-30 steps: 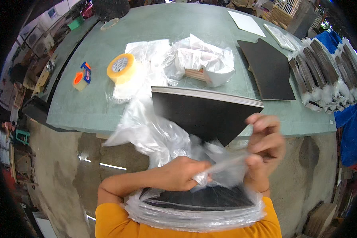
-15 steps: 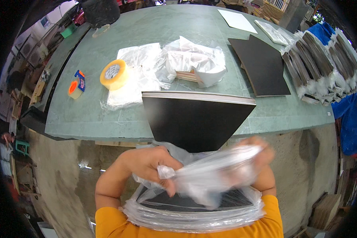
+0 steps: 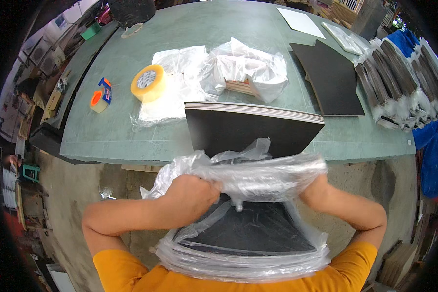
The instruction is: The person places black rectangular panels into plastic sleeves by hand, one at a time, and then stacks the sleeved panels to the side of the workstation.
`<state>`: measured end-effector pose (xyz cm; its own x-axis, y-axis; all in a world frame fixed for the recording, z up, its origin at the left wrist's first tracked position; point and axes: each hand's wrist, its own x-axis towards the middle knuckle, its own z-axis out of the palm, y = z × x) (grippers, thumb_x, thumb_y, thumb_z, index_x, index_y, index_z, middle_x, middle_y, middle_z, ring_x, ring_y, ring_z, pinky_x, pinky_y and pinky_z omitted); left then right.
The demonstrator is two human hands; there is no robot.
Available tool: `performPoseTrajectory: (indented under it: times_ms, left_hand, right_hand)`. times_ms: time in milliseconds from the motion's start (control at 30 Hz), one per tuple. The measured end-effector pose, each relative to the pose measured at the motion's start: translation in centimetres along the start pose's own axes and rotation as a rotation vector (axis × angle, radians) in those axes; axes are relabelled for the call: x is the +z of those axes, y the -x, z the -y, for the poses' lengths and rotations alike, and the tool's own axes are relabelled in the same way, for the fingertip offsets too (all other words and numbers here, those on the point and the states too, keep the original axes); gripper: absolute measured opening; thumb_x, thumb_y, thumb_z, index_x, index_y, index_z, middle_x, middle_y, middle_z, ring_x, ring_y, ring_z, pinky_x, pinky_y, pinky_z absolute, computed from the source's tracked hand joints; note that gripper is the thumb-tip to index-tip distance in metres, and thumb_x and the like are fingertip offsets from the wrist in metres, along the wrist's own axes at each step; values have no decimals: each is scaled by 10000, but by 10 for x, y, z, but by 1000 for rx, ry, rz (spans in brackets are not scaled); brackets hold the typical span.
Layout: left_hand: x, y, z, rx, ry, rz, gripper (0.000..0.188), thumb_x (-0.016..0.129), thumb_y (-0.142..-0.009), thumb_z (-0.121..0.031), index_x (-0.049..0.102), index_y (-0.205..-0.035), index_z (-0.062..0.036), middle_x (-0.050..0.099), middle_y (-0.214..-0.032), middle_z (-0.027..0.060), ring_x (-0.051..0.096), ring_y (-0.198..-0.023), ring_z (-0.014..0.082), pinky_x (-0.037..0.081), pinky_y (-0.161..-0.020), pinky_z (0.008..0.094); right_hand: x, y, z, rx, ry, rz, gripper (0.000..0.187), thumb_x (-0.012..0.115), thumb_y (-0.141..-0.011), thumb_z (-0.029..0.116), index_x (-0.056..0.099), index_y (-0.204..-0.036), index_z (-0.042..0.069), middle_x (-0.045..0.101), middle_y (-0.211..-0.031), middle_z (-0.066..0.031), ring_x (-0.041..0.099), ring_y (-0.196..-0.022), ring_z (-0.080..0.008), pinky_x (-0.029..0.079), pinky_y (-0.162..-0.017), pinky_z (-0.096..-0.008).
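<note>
Crumpled clear plastic sheeting (image 3: 272,177) is stretched between my hands in front of my body. My left hand (image 3: 192,194) is closed in a fist on its left part. On its right end, my right hand (image 3: 316,189) grips with the fingers mostly hidden by the plastic. Below them, against my shirt, is a black board (image 3: 253,226) with clear plastic around it, folded in layers along the near side. Whether this plastic joins the held piece, I cannot tell. Just beyond my hands, a stack of black boards with pale edges (image 3: 253,126) leans at the table's near edge.
On the green table (image 3: 219,19) lie a large tape roll (image 3: 149,82), a tape dispenser (image 3: 101,96), flat plastic bags (image 3: 173,100) and a plastic-covered stack (image 3: 253,68). Farther right are loose black boards (image 3: 331,78), a white sheet (image 3: 301,23) and several plastic-wrapped bundles (image 3: 399,80).
Both hands have moved forward and apart, elbows swinging outward. The plastic, earlier hanging loosely and blurred, is now drawn into a wide band higher up, uncovering more of the black board below.
</note>
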<state>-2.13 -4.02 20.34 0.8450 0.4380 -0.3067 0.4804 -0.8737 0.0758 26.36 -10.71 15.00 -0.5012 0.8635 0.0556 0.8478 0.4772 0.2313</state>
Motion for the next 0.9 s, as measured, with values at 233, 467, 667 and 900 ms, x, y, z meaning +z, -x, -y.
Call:
performPoseTrajectory:
  times_ms: [233, 467, 667, 900]
  left_hand:
    - [25, -2, 22, -38, -106, 182, 85, 546, -684, -137, 594, -661, -70, 597, -654, 107, 598, -598, 216, 476, -510, 307]
    - [3, 36, 71, -660, 887, -771, 193, 640, -708, -167, 577, -815, -19, 552, -660, 104, 528, -581, 234, 439, -562, 294]
    - [12, -5, 90, -565, 171, -1184, 512, 570, -619, 32, 513, -1105, -121, 509, -959, 86, 517, -675, 202, 435, -607, 301]
    - [3, -6, 54, -368, 48, -990, 664, 510, -509, 135, 541, -1102, -163, 501, -1030, 99, 526, -748, 199, 432, -649, 277]
  right_hand:
    - [-68, -22, -9, 41, -524, 414, 150, 540, -683, 91, 572, -826, 63, 589, -781, -61, 563, -686, -206, 440, -646, -325]
    - [-43, -27, -8, 517, -762, -546, 211, 557, -608, 51, 532, -817, 44, 538, -739, -78, 535, -642, -191, 427, -573, -306]
    - [-37, -42, 6, 427, -453, -656, 517, 489, -535, -69, 529, -1029, 77, 507, -1004, -119, 463, -955, -306, 367, -844, -385]
    - [-26, -16, -6, 628, -209, -684, 632, 455, -508, -158, 560, -1071, 107, 522, -973, -109, 494, -895, -250, 387, -782, -326]
